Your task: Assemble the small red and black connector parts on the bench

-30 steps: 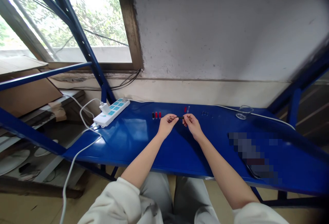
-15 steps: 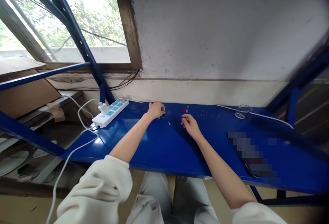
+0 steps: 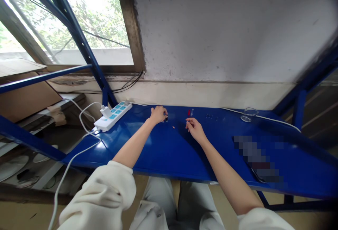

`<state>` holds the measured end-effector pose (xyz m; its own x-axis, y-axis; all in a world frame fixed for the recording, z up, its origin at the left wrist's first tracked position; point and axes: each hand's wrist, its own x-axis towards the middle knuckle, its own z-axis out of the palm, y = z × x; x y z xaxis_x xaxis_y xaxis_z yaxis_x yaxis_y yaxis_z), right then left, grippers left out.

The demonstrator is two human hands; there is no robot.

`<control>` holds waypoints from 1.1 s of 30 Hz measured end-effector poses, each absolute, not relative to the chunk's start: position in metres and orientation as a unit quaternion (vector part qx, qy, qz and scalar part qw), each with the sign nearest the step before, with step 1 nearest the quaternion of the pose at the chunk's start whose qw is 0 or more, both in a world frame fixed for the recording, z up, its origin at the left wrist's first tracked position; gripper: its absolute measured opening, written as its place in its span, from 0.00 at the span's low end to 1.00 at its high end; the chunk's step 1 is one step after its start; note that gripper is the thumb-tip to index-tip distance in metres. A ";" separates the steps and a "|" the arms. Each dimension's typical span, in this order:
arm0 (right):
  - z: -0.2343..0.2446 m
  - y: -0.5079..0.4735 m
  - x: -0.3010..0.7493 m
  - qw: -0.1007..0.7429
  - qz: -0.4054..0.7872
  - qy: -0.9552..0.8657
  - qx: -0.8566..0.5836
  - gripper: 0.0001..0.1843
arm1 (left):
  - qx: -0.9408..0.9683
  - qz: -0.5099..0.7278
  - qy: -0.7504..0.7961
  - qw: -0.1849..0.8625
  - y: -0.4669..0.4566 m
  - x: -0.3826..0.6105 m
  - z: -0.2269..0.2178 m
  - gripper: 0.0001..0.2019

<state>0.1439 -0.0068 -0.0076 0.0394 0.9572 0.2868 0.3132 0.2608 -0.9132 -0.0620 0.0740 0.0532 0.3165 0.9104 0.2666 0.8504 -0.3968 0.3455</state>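
Observation:
My left hand (image 3: 157, 114) is over the far part of the blue table (image 3: 169, 152), its fingers curled down. At its fingertips is a small black piece (image 3: 166, 119) with a paler end, apparently pinched; its kind is too small to tell. My right hand (image 3: 194, 128) hovers to the right, thumb and fingers drawn together; what they hold, if anything, cannot be made out. Just beyond it lie a small red piece (image 3: 188, 112) and a clear tube-like piece (image 3: 192, 111). Between the hands lies a tiny orange-pink bit (image 3: 173, 127).
A white power strip (image 3: 113, 115) with a plugged-in cable is at the left. On the right are a clear round container (image 3: 246, 118), small clear pieces (image 3: 208, 116) and a blurred-out dark flat object (image 3: 253, 159). A wall (image 3: 211, 47) stands behind the table.
My left hand has shifted slightly left and down, and the small black piece has moved with it. My right hand has barely moved.

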 end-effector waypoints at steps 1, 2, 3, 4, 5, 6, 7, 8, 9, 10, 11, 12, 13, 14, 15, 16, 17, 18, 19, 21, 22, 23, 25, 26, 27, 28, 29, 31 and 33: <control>-0.008 -0.007 0.144 0.502 0.322 -0.615 -0.516 0.16 | 0.809 0.198 0.548 0.069 0.073 -0.062 0.054 0.03; -0.008 -0.007 0.144 0.502 0.324 -0.615 -0.514 0.16 | 0.810 0.184 0.552 0.069 0.073 -0.062 0.056 0.03; -0.008 -0.007 0.144 0.503 0.324 -0.615 -0.514 0.16 | 0.811 0.170 0.555 0.070 0.072 -0.062 0.057 0.03; -0.008 -0.007 0.144 0.503 0.325 -0.615 -0.514 0.16 | 0.812 0.158 0.557 0.070 0.071 -0.061 0.059 0.04; -0.007 -0.007 0.144 0.503 0.326 -0.614 -0.514 0.16 | 0.813 0.149 0.559 0.070 0.071 -0.061 0.060 0.04; -0.007 -0.007 0.144 0.503 0.327 -0.612 -0.515 0.16 | 0.813 0.144 0.560 0.068 0.070 -0.060 0.061 0.04; -0.007 -0.007 0.143 0.503 0.328 -0.610 -0.517 0.16 | 0.813 0.142 0.560 0.067 0.070 -0.060 0.061 0.05; -0.006 -0.007 0.143 0.502 0.330 -0.609 -0.517 0.16 | 0.813 0.141 0.560 0.065 0.070 -0.060 0.062 0.05; -0.006 -0.008 0.143 0.502 0.330 -0.609 -0.518 0.16 | 0.814 0.141 0.560 0.064 0.070 -0.060 0.061 0.05; -0.005 -0.008 0.143 0.502 0.331 -0.609 -0.518 0.16 | 0.814 0.142 0.560 0.064 0.071 -0.060 0.061 0.05; -0.005 -0.008 0.143 0.502 0.331 -0.609 -0.518 0.16 | 0.814 0.143 0.559 0.065 0.071 -0.060 0.061 0.05; -0.005 -0.008 0.143 0.501 0.331 -0.609 -0.518 0.16 | 0.814 0.145 0.558 0.066 0.071 -0.060 0.060 0.05; -0.004 -0.009 0.144 0.501 0.330 -0.610 -0.518 0.16 | 0.814 0.148 0.558 0.067 0.072 -0.061 0.060 0.06; -0.004 -0.009 0.144 0.501 0.329 -0.611 -0.518 0.16 | 0.813 0.152 0.558 0.067 0.071 -0.061 0.061 0.06; -0.004 -0.009 0.144 0.501 0.326 -0.611 -0.518 0.15 | 0.813 0.157 0.557 0.067 0.071 -0.061 0.061 0.07; -0.004 -0.009 0.144 0.501 0.323 -0.612 -0.519 0.15 | 0.812 0.167 0.555 0.064 0.070 -0.060 0.062 0.08; -0.004 -0.008 0.144 0.502 0.318 -0.614 -0.520 0.15 | 0.813 0.183 0.549 0.060 0.068 -0.059 0.063 0.08; -0.004 -0.008 0.145 0.503 0.313 -0.615 -0.520 0.15 | 0.815 0.205 0.540 0.052 0.065 -0.056 0.065 0.09; -0.004 -0.008 0.145 0.504 0.308 -0.616 -0.521 0.15 | 0.817 0.232 0.526 0.045 0.062 -0.052 0.066 0.09; -0.005 -0.007 0.147 0.506 0.295 -0.615 -0.528 0.15 | 0.825 0.289 0.484 0.032 0.055 -0.041 0.067 0.10; -0.005 -0.006 0.148 0.507 0.285 -0.612 -0.536 0.15 | 0.832 0.307 0.461 0.033 0.051 -0.034 0.066 0.11; -0.006 -0.006 0.149 0.507 0.271 -0.609 -0.545 0.14 | 0.842 0.316 0.436 0.037 0.048 -0.026 0.065 0.12; -0.008 -0.004 0.152 0.502 0.237 -0.606 -0.569 0.13 | 0.860 0.314 0.401 0.046 0.042 -0.008 0.057 0.16; -0.008 -0.004 0.154 0.495 0.218 -0.606 -0.583 0.13 | 0.865 0.304 0.396 0.046 0.041 0.001 0.052 0.18; -0.008 -0.003 0.155 0.485 0.199 -0.607 -0.597 0.12 | 0.868 0.291 0.399 0.045 0.039 0.009 0.047 0.21; -0.008 -0.004 0.156 0.473 0.181 -0.607 -0.612 0.12 | 0.870 0.272 0.409 0.044 0.039 0.017 0.041 0.23; -0.007 -0.004 0.157 0.459 0.165 -0.607 -0.627 0.12 | 0.869 0.252 0.424 0.045 0.039 0.024 0.035 0.25; -0.005 -0.006 0.158 0.428 0.137 -0.610 -0.653 0.11 | 0.866 0.216 0.448 0.051 0.041 0.037 0.025 0.27; -0.003 -0.008 0.158 0.397 0.116 -0.618 -0.668 0.11 | 0.859 0.190 0.472 0.056 0.046 0.047 0.018 0.28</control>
